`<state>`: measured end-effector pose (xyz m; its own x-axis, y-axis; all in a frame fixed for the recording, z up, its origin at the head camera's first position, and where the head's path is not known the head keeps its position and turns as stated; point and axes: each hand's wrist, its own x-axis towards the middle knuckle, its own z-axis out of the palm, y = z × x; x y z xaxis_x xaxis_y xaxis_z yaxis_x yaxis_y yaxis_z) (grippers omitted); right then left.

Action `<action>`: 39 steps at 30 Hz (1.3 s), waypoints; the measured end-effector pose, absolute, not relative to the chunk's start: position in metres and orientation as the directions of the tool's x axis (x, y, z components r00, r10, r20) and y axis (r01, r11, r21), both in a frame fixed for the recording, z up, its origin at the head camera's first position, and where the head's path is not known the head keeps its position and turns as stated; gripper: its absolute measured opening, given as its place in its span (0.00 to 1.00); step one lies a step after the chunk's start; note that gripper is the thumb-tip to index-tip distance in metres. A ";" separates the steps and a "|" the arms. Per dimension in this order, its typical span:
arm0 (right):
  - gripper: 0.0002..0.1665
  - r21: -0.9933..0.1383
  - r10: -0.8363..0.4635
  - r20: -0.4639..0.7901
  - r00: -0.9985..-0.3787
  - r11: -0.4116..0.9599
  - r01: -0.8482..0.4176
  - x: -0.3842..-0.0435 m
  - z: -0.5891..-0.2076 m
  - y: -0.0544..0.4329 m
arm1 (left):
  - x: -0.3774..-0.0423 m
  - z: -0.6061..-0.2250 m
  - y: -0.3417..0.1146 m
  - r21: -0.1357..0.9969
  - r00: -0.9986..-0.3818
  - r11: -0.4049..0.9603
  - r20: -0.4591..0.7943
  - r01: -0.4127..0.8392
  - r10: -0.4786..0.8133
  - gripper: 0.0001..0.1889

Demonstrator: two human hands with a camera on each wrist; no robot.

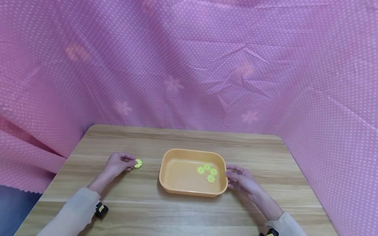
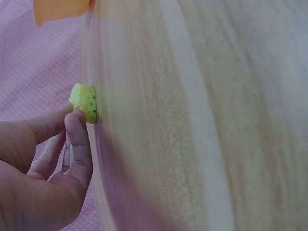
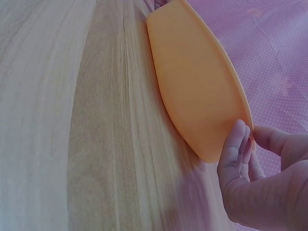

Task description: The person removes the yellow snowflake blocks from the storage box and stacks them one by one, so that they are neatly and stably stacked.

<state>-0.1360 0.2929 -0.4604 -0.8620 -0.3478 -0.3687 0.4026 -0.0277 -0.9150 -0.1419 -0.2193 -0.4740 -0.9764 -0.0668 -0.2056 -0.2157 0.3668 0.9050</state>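
Note:
At the left of the table, my left hand (image 1: 117, 164) pinches a small stack of yellow-green notched discs (image 1: 138, 163) between thumb and fingertips. The left wrist view shows the stack (image 2: 87, 103) edge-on, its layers pressed together, close to the tabletop. An orange rectangular plastic basin (image 1: 180, 178) sits in the middle. Several loose yellow-green flower-shaped discs (image 1: 211, 178) lie flat inside, toward its right end. My right hand (image 1: 244, 181) grips the basin's right rim. In the right wrist view, the thumb is at the rim and the fingers are against the outer wall (image 3: 202, 91).
The basin stands on a light wood-grain table (image 1: 141, 209) with rounded far corners. A pink dotted cloth (image 1: 189, 72) hangs behind the table and along both sides. Black wrist devices (image 1: 101, 210) are strapped over pale sleeves (image 1: 75, 211).

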 end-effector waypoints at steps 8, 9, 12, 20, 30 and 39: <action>0.29 -0.913 -0.350 -0.370 -0.860 -0.033 0.406 -0.139 -0.460 0.295 | -0.144 -0.475 -0.220 0.900 -0.977 0.380 -0.203 -0.213 -0.066 0.19; 0.29 -0.913 -0.350 -0.371 -0.860 -0.032 0.406 -0.139 -0.460 0.295 | -0.144 -0.475 -0.219 0.899 -0.977 0.383 -0.204 -0.215 -0.068 0.18; 0.30 -0.914 -0.347 -0.373 -0.860 -0.024 0.406 -0.139 -0.460 0.294 | -0.144 -0.476 -0.220 0.896 -0.977 0.388 -0.202 -0.214 -0.072 0.17; 0.29 -0.914 -0.360 -0.368 -0.857 -0.029 0.405 -0.137 -0.459 0.293 | -0.144 -0.477 -0.221 0.899 -0.977 0.384 -0.199 -0.212 -0.074 0.16; 0.27 -0.912 -0.353 -0.373 -0.858 -0.030 0.408 -0.135 -0.460 0.293 | -0.143 -0.459 -0.215 0.900 -0.985 0.400 -0.164 -0.171 -0.053 0.18; 0.28 -0.913 -0.352 -0.370 -0.860 -0.035 0.407 -0.133 -0.458 0.294 | -0.139 -0.424 -0.181 0.895 -0.992 0.429 -0.123 -0.121 -0.022 0.16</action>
